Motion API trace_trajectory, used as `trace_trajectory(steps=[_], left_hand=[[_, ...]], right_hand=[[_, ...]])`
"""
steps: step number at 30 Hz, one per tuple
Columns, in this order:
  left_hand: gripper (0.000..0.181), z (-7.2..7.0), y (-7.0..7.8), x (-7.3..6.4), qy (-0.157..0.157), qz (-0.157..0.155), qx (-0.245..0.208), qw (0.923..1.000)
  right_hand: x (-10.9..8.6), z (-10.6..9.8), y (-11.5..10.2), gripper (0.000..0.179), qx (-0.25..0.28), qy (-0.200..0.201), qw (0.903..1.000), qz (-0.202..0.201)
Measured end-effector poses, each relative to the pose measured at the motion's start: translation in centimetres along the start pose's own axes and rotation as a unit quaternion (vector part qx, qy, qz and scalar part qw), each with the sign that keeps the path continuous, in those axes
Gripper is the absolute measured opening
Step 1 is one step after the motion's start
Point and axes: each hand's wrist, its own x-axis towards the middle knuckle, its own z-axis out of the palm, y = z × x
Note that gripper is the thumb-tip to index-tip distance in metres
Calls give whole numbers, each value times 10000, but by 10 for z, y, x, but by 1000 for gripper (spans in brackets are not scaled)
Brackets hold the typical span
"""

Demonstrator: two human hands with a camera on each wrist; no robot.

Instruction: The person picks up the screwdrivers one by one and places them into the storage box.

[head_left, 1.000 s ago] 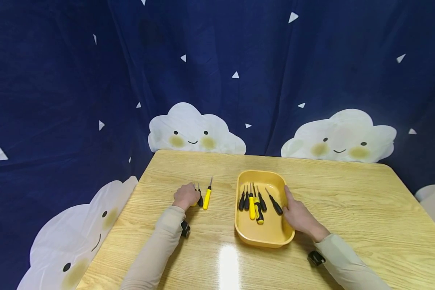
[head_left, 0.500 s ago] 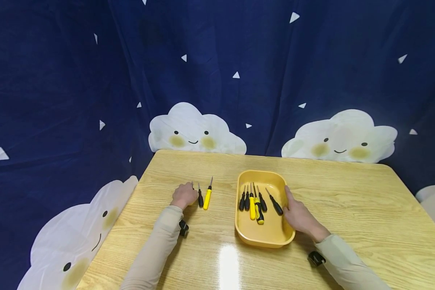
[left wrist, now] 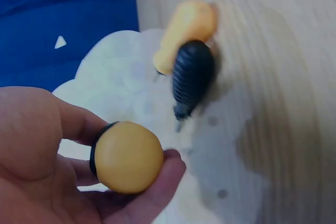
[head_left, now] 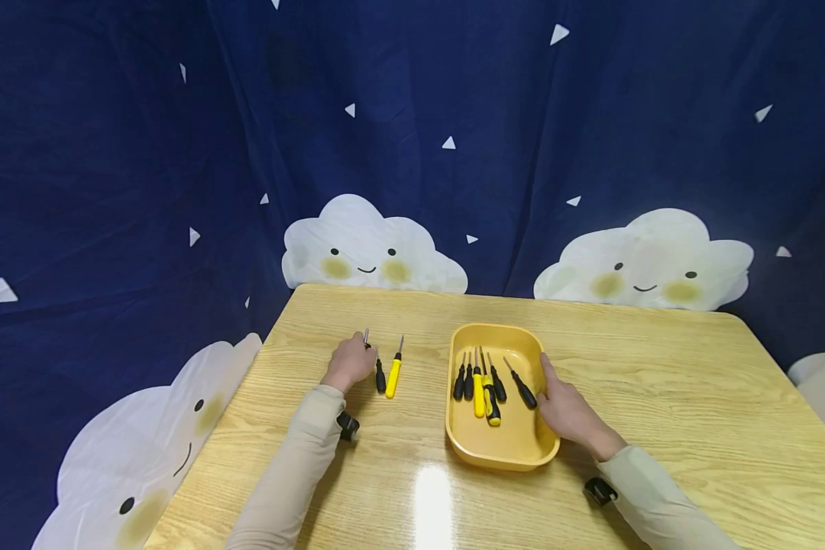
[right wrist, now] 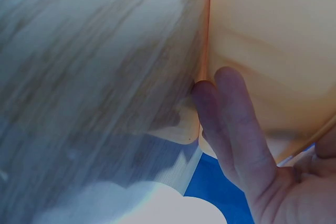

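Observation:
My left hand (head_left: 353, 361) grips a screwdriver with a black and yellow handle; its round yellow butt (left wrist: 128, 157) faces the camera in the left wrist view. The shaft sticks out beyond the fingers in the head view. Just right of this hand, a black screwdriver (head_left: 380, 377) and a yellow one (head_left: 393, 378) lie on the table. My right hand (head_left: 569, 409) holds the right wall of a yellow tray (head_left: 498, 457), fingers along the outside and thumb at the rim. Several black, yellow and mixed screwdrivers lie inside the tray, handles toward me.
The wooden table (head_left: 646, 382) runs back to a dark blue curtain (head_left: 399, 92) printed with white clouds. Its left edge lies a short way beyond my left hand. Light glares off the table in front of the tray.
My left hand has shifted slightly left and away from me with the screwdriver, uncovering more of the black screwdriver beside it. My right hand and the tray have stayed put.

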Motion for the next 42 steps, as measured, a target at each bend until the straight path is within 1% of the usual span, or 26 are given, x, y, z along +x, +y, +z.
trace_trajectory(steps=[2,5,7,9,13,17,24,27,31,37,39,42], left_hand=[[30,-1,3,0,-86,57,-325,9994],[21,-3,7,0,-223,142,-848,9960],[19,-4,10,-1,-334,182,-1206,9920],[18,-5,13,-1,-450,150,-1520,9872],[20,-6,17,-3,-624,29,-1991,9780],[22,-6,21,-4,-659,-82,-2217,9729],[22,-2,27,-1,-863,-208,-2658,9599],[23,-1,31,-1,-949,-189,-2814,9547],[22,0,38,-2,-1134,-151,-3048,9455],[22,4,47,-5,-1292,-94,-3240,9372],[22,5,51,-5,-1366,-90,-3364,9317],[23,7,56,-7,-1459,-31,-3494,9255]], right_hand=[[0,0,0,70,-3,9,10000,0],[0,0,0,71,21,14,10000,-3],[0,0,0,71,43,14,10000,2],[0,0,-1,70,47,10,10000,6],[-1,0,0,69,31,5,10000,11],[-1,0,0,69,5,50,10000,-20],[0,0,0,68,20,63,10000,-29],[0,0,0,68,2,57,10000,-41],[-1,0,-1,68,3,38,10000,-32],[-1,0,-1,69,29,13,10000,15],[-1,0,-1,70,32,20,10000,17],[-1,0,-1,70,28,30,10000,7]])
